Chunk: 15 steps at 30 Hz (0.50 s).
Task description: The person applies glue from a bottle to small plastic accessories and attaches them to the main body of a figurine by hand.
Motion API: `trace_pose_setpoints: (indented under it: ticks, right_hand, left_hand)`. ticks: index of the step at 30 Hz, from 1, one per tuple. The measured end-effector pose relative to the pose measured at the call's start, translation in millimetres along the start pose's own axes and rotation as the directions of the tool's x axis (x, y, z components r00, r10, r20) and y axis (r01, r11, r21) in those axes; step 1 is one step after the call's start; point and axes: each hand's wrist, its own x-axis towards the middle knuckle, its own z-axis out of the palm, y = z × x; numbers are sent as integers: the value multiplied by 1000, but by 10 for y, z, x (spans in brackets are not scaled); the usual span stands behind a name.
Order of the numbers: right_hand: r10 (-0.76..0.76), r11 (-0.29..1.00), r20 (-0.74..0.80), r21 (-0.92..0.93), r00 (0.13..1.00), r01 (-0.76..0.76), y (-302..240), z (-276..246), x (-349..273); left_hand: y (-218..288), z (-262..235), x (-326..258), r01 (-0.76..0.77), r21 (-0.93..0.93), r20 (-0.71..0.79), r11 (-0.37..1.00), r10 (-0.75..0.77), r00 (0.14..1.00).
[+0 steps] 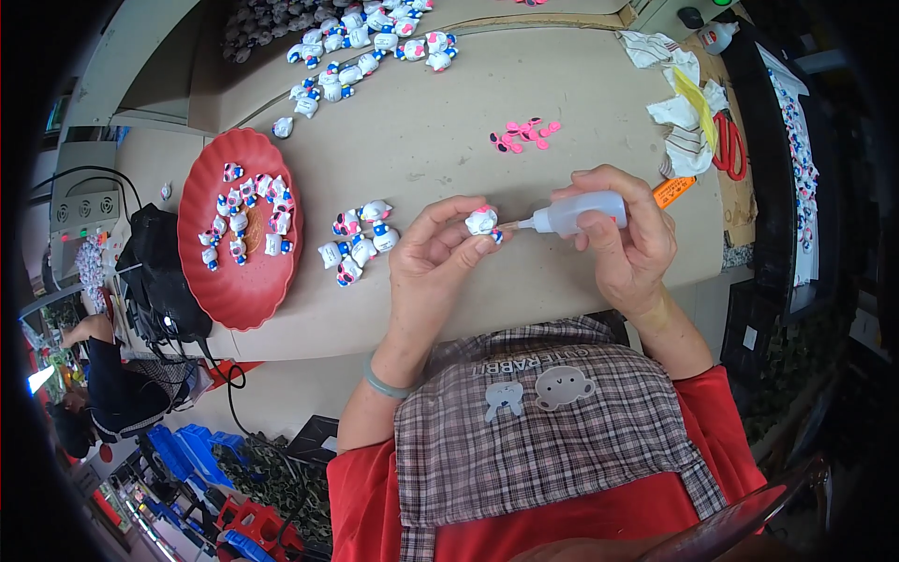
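My left hand (438, 245) pinches a small white cat-like figurine (481, 221) with blue and pink parts between thumb and fingertips. In my right hand (629, 234) is a translucent squeeze bottle (582, 214), lying nearly level. Its thin nozzle points left and meets, or almost meets, the figurine's lower side; actual contact is too small to tell. Beside my left hand lies a small group of similar figurines (361, 251). Farther off on the table sits a loose pile of small pink and black pieces (524, 136).
A red scalloped tray (203, 276) with several figurines stands at left. More figurines (365, 56) fill the far left. At right are crumpled cloths (676, 112), red-handled scissors (729, 145), an orange tool (673, 191) and a black bin (754, 103). Another person (122, 384) sits at far left.
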Motion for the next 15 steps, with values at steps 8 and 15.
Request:
trace_pose_setpoints:
  ticks: [8,15]
  right_hand:
    - [-30,1000,-24,-4,999,30,38,-3,-21]
    - [-41,999,-29,-10,999,41,45,-28,-26]
  left_hand:
    - [-24,1,0,-19,-27,-13,999,18,1000]
    - [-18,-38,1,-2,-14,12,1000,3,1000]
